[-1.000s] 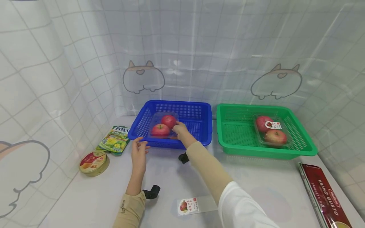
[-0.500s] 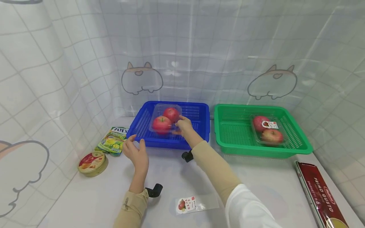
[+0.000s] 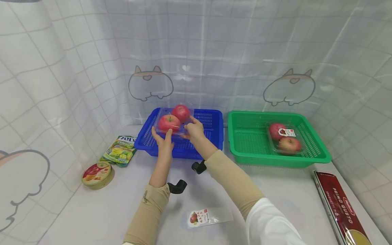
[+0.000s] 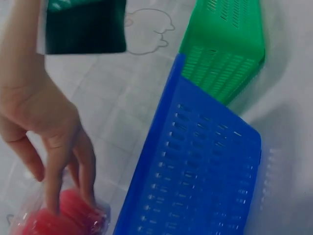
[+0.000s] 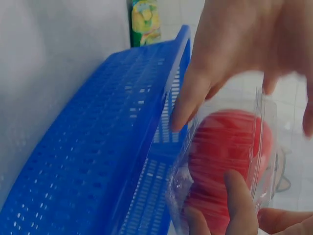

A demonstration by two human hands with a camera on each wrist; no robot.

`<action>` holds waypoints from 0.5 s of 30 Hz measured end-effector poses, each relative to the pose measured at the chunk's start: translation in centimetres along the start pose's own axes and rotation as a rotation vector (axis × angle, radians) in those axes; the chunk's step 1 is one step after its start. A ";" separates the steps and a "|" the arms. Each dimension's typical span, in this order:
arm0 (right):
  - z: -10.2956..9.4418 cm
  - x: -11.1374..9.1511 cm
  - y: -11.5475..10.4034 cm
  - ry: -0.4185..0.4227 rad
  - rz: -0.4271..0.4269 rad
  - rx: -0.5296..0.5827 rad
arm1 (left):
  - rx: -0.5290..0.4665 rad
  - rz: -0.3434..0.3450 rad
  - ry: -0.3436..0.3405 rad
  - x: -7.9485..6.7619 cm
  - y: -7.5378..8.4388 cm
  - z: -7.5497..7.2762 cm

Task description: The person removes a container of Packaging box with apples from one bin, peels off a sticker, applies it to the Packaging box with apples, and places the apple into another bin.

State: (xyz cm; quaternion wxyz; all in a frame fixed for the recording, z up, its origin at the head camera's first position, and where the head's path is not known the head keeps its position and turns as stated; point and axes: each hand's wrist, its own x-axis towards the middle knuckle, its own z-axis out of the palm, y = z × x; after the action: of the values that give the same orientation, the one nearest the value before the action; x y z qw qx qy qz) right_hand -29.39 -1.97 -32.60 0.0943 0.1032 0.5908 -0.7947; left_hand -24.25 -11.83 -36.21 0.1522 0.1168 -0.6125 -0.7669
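Observation:
A clear plastic pack of red apples [image 3: 169,123] is raised over the blue basket [image 3: 208,153], overlapping its back rim in the head view. My right hand [image 3: 194,131] holds the pack by its right side, fingers along the clear plastic. My left hand [image 3: 165,148] is at the pack's near left corner, fingers spread. In the right wrist view, the left hand [image 5: 244,49] reaches in from above, close to the pack of apples [image 5: 230,147], while right-hand fingers [image 5: 239,205] press on it from below. The left wrist view shows the right hand [image 4: 44,112] with fingertips on the pack.
At right, a green basket [image 3: 248,160] holds another apple pack [image 3: 288,144] with a label. A red spaghetti package [image 3: 341,207] lies at far right. To the left are a Fox's candy bag [image 3: 120,151] and a round tin [image 3: 97,175]. A labelled clear strip [image 3: 209,216] lies in front.
My right hand has lifted the pack of apples up from inside the blue basket. My left hand has moved from the basket's front left corner to the pack.

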 end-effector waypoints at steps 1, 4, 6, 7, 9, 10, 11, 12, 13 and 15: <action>0.1 -0.1 0.0 0.007 -0.006 0.000 | -0.025 -0.009 -0.004 0.1 0.0 0.2; 0.2 -0.5 0.2 0.019 -0.011 -0.007 | -0.042 -0.011 0.021 0.4 -0.3 0.7; 0.4 -0.9 0.5 0.025 -0.003 -0.006 | -0.039 -0.003 0.059 0.6 -0.7 0.9; 0.5 -1.1 0.6 0.026 0.001 -0.002 | -0.030 0.008 0.077 0.6 -0.8 1.0; 0.6 -1.5 0.8 0.021 0.005 -0.001 | -0.023 0.039 0.121 0.7 -1.0 1.2; 0.8 -1.7 0.9 0.021 0.006 -0.007 | -0.021 0.057 0.144 0.8 -1.1 1.2; 0.9 -1.9 1.0 0.024 0.005 -0.015 | -0.023 0.072 0.161 0.8 -1.2 1.3; 1.0 -2.1 1.0 0.024 0.001 -0.023 | -0.025 0.086 0.176 0.8 -1.2 1.3; 1.1 -2.2 1.1 0.022 -0.002 -0.024 | -0.027 0.098 0.187 0.9 -1.2 1.2; 1.2 -2.4 1.4 0.019 -0.011 -0.030 | -0.033 0.111 0.198 0.9 -1.1 1.1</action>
State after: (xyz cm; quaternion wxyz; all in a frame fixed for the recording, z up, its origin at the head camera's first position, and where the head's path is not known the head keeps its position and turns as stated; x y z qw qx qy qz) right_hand -26.74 -3.47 -32.87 0.0856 0.1061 0.6041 -0.7851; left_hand -25.55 -10.96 -37.04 0.2560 0.1555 -0.5872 -0.7520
